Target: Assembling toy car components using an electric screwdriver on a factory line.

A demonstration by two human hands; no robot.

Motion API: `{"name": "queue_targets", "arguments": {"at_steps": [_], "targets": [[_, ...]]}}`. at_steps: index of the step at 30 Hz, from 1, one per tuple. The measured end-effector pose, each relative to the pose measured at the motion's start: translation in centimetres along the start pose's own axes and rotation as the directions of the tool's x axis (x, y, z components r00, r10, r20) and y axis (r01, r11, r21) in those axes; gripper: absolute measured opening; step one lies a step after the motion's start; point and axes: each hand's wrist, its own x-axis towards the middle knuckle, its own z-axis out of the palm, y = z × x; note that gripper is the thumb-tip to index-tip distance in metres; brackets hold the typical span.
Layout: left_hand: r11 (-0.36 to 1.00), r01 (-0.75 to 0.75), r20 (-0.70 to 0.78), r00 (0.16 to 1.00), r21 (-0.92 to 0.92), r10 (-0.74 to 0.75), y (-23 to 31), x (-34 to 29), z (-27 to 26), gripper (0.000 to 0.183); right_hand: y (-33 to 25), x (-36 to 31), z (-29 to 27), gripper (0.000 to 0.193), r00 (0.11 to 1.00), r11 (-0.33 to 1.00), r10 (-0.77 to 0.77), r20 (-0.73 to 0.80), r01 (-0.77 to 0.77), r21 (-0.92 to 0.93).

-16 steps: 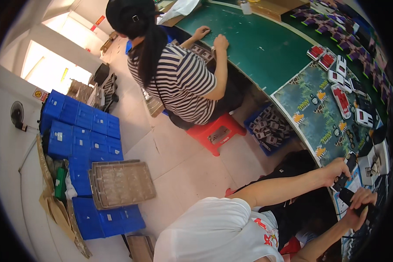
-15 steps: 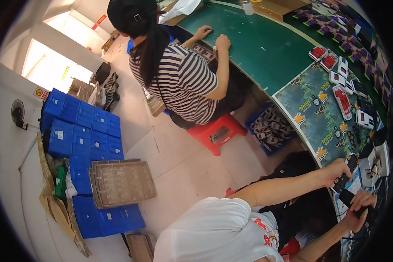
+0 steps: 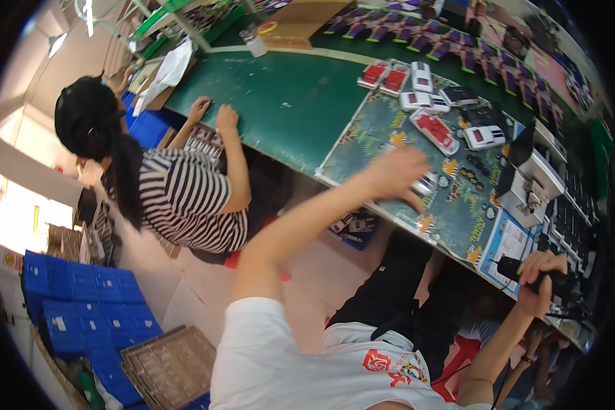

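Note:
My left hand reaches over the printed mat, its fingers and thumb around a pale toy car that it partly covers. The hand is slightly blurred. At the lower right, my right hand is closed on a black object that sticks out to the left of the fingers; its exact kind does not show. Beyond my left hand lie a red toy car, a white toy car and several more. Small black round parts are scattered on the mat.
A white metal fixture stands right of the mat, beside a printed sheet. A person in a striped shirt sits at the green bench. Purple-and-green items line the back. Blue crates are stacked at left.
My left hand has moved from beside my right hand, away up the mat, with the toy car under it. My right hand stays closed on the black object. The view has turned rightward.

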Motion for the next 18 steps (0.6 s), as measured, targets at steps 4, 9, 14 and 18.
{"name": "queue_targets", "arguments": {"at_steps": [4,9,14,18], "targets": [[0.89,0.22,0.057,0.963,0.399,-0.264,-6.1,-5.2,-6.1,0.106,0.9,-1.2,-0.7,0.022,0.986,0.982,0.044,-0.161,-0.073,-0.177],[0.943,0.305,-0.312,0.917,0.137,-0.251,-1.0,-4.5,-5.4,0.074,1.6,-1.8,-1.9,0.025,0.911,0.935,0.067,-0.407,-0.199,-0.292],[0.894,0.07,-0.455,0.841,-0.442,-0.291,11.2,2.7,0.8,0.025,1.9,-0.9,-1.2,0.024,0.867,0.958,0.193,-0.459,-0.268,-0.104],[0.638,0.01,-0.249,0.916,-0.77,-0.315,20.3,12.7,6.7,0.021,-2.5,-3.2,-3.2,0.029,0.864,0.958,0.251,-0.436,-0.287,-0.017]]}}
